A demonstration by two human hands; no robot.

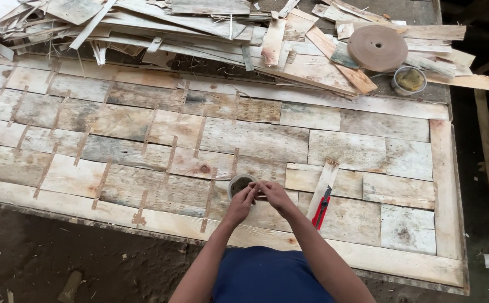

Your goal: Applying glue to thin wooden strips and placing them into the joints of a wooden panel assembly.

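Both hands met over small round tin (239, 184) on patched veneer sheet (211, 140). Left hand (243, 201) & right hand (272, 193) pinched on a thin strip (260, 196) between fingertips, just beside tin rim. Red utility knife (322, 206) laid on loose veneer strip (324, 185), near right hand. Tape roll (377, 47) & second tin (409, 80) seen well apart, by scrap pile (171, 28).

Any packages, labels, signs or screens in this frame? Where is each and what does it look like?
No labels, signs or screens show.
Nearest to packaging:
Small tin, far right by the scrap pile: round, grey, yellowish contents.
Tape roll, beside it on the scraps: flat brown disc.
Small pot, under the left hand and right hand: round, pale rim, dark contents.
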